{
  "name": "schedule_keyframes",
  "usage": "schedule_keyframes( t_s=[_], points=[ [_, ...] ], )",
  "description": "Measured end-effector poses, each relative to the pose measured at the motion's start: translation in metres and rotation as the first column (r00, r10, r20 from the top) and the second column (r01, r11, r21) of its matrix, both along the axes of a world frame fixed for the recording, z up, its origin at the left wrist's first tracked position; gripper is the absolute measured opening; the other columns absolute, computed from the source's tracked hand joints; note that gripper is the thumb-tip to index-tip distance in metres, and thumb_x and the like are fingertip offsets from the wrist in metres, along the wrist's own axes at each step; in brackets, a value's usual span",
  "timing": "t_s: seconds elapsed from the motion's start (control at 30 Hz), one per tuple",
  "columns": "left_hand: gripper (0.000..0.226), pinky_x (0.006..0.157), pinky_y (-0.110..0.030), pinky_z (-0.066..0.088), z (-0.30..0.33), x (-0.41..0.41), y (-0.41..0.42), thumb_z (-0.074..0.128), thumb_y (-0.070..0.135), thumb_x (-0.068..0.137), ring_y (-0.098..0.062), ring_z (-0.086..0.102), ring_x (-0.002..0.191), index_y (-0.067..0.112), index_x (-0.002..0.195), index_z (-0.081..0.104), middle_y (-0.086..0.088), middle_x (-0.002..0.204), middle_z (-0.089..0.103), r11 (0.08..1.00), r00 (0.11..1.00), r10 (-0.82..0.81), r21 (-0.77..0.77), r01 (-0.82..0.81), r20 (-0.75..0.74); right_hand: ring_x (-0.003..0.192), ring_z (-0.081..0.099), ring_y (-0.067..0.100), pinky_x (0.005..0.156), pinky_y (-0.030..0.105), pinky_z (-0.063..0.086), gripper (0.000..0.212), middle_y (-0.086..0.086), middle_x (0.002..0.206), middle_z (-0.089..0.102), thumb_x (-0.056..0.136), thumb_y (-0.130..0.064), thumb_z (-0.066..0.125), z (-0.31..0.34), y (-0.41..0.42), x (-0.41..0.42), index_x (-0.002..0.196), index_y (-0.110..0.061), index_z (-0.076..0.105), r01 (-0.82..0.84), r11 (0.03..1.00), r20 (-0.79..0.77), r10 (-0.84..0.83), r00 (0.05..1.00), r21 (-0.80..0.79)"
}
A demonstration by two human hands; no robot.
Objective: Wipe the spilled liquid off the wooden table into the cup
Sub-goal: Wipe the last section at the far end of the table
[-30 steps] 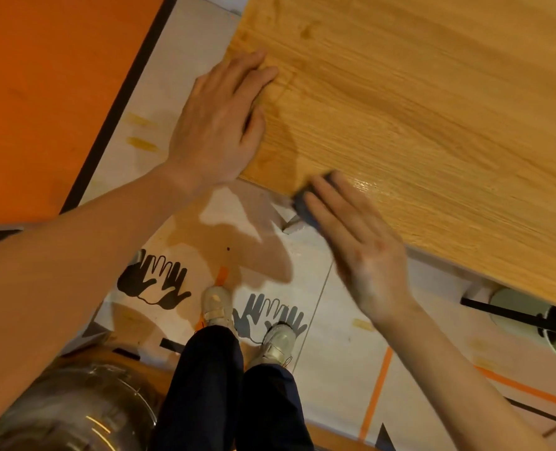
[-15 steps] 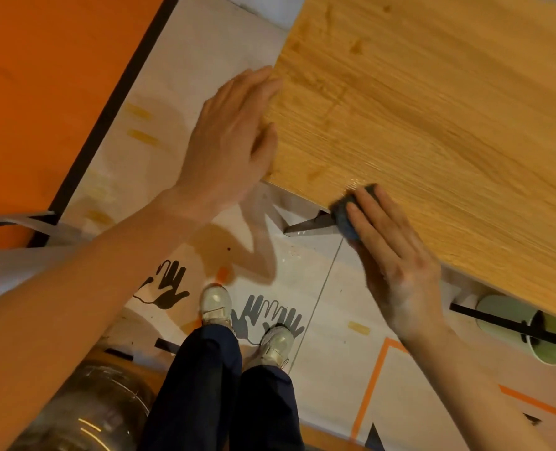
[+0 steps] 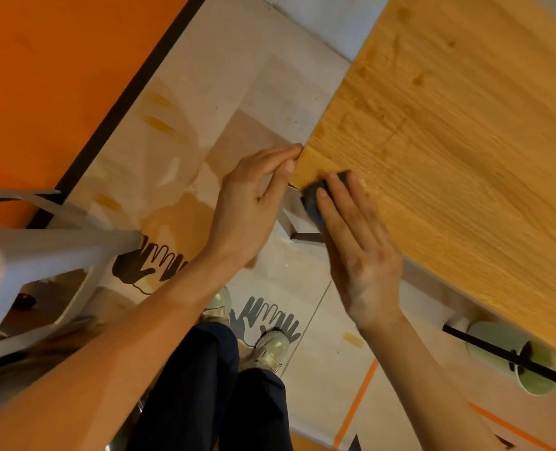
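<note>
The wooden table [image 3: 465, 157] fills the upper right, its near corner pointing at me. My right hand [image 3: 361, 255] presses a dark blue sponge [image 3: 312, 196] with straight fingers onto the table's near edge, just beside the corner. A small wet sheen [image 3: 366, 183] glints by the fingertips. My left hand [image 3: 247, 203] is off the tabletop, loosely cupped against the corner, its fingertips touching the edge; it holds nothing I can see. A pale green cup [image 3: 511, 356] is below the table edge at the lower right, behind a black bar.
A grey stool [image 3: 26, 255] stands at the left. The table's metal leg [image 3: 297, 222] shows between my hands. My legs and light shoes [image 3: 271, 349] stand on a floor with hand prints and orange tape lines. An orange area covers the upper left.
My right hand slid the sponge left along the near edge to the corner. My left hand left the tabletop's side edge and came down to the corner. The view shifted, showing the stool.
</note>
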State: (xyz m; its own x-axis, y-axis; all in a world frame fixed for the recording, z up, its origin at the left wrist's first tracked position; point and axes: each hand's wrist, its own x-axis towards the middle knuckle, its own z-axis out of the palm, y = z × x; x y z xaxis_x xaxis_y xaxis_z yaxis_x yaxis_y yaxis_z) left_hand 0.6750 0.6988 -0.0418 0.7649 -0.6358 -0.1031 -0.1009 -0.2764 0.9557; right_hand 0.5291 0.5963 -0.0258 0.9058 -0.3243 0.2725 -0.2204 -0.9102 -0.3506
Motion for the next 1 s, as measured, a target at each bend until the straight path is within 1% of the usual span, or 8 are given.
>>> schedule_keyframes(
  t_s=[0.2, 0.33, 0.47, 0.6, 0.7, 0.8, 0.87, 1.0],
  points=[
    [0.032, 0.105, -0.01, 0.041, 0.004, -0.005, -0.003, 0.048, 0.015, 0.107, 0.005, 0.056, 0.126, 0.016, 0.136, 0.062, 0.008, 0.136, 0.064, 0.996, 0.979, 0.021, -0.084, -0.039, -0.204, 0.138, 0.038, 0.04, 0.111, 0.059, 0.034, 0.053, 0.02, 0.144, 0.045, 0.086, 0.007, 0.067, 0.005, -0.012, -0.045, 0.135, 0.003, 0.047, 0.127, 0.992, -0.06, -0.128, 0.99, -0.014],
    [0.035, 0.109, -0.018, 0.043, 0.001, -0.002, -0.003, 0.043, 0.017, 0.109, -0.001, 0.057, 0.13, 0.012, 0.138, 0.061, 0.004, 0.137, 0.064, 0.992, 0.96, 0.033, -0.11, -0.066, -0.279, 0.14, 0.036, 0.036, 0.111, 0.055, 0.036, 0.04, 0.019, 0.143, 0.047, 0.094, -0.002, 0.063, 0.002, 0.012, 0.031, 0.133, 0.003, 0.053, 0.006, 0.998, -0.021, -0.005, 1.0, 0.059],
    [0.038, 0.109, -0.01, 0.036, 0.002, -0.009, 0.004, 0.034, 0.023, 0.112, 0.003, 0.047, 0.138, 0.02, 0.145, 0.052, 0.006, 0.149, 0.055, 0.969, 0.876, 0.174, -0.082, -0.234, -0.45, 0.145, 0.027, 0.033, 0.113, 0.053, 0.033, 0.042, 0.016, 0.149, 0.04, 0.097, -0.004, 0.055, 0.011, 0.007, 0.048, 0.138, 0.002, 0.047, -0.106, 0.987, -0.13, 0.122, 0.984, 0.12],
    [0.039, 0.111, -0.013, 0.037, 0.006, -0.027, 0.004, 0.037, 0.02, 0.111, 0.001, 0.049, 0.137, 0.016, 0.146, 0.053, 0.006, 0.146, 0.057, 0.953, 0.852, 0.225, -0.075, -0.294, -0.472, 0.145, 0.028, 0.032, 0.114, 0.051, 0.032, 0.042, 0.015, 0.146, 0.046, 0.096, -0.01, 0.039, 0.031, -0.02, 0.062, 0.134, 0.001, 0.053, -0.222, 0.962, -0.222, 0.254, 0.941, 0.157],
    [0.039, 0.111, -0.015, 0.039, 0.007, -0.042, 0.004, 0.041, 0.02, 0.11, -0.001, 0.051, 0.135, 0.011, 0.146, 0.053, 0.004, 0.143, 0.06, 0.945, 0.863, 0.234, -0.104, -0.31, -0.448, 0.141, 0.037, 0.029, 0.116, 0.048, 0.029, 0.039, 0.012, 0.134, 0.057, 0.093, -0.015, 0.035, 0.036, -0.054, 0.098, 0.119, -0.003, 0.062, -0.157, 0.974, -0.263, 0.197, 0.945, 0.164],
    [0.04, 0.099, -0.02, 0.048, 0.012, -0.051, 0.001, 0.042, 0.023, 0.108, -0.003, 0.063, 0.113, 0.012, 0.144, 0.056, -0.002, 0.123, 0.07, 0.941, 0.866, 0.254, -0.099, -0.325, -0.43, 0.126, 0.051, 0.024, 0.115, 0.045, 0.031, 0.03, 0.007, 0.112, 0.065, 0.096, -0.02, 0.04, 0.034, -0.058, 0.113, 0.101, -0.006, 0.066, -0.204, 0.968, -0.279, 0.237, 0.93, 0.143],
    [0.035, 0.084, -0.011, 0.045, 0.017, -0.056, -0.003, 0.043, 0.02, 0.109, 0.005, 0.062, 0.089, 0.017, 0.139, 0.06, 0.004, 0.099, 0.07, 0.938, 0.854, 0.272, -0.075, -0.338, -0.444, 0.122, 0.054, 0.023, 0.114, 0.046, 0.031, 0.029, 0.003, 0.103, 0.065, 0.101, -0.025, 0.043, 0.032, -0.048, 0.107, 0.099, -0.008, 0.066, -0.324, 0.938, -0.311, 0.346, 0.885, 0.123],
    [0.041, 0.103, -0.004, 0.036, 0.025, -0.062, -0.007, 0.043, 0.016, 0.109, 0.014, 0.046, 0.131, 0.031, 0.147, 0.048, 0.029, 0.137, 0.052, 0.941, 0.841, 0.287, -0.031, -0.338, -0.459, 0.131, 0.048, 0.024, 0.116, 0.05, 0.026, 0.031, 0.003, 0.116, 0.064, 0.105, -0.028, 0.04, 0.034, -0.075, 0.109, 0.112, -0.01, 0.065, -0.447, 0.884, -0.353, 0.466, 0.811, 0.14]
  ],
)
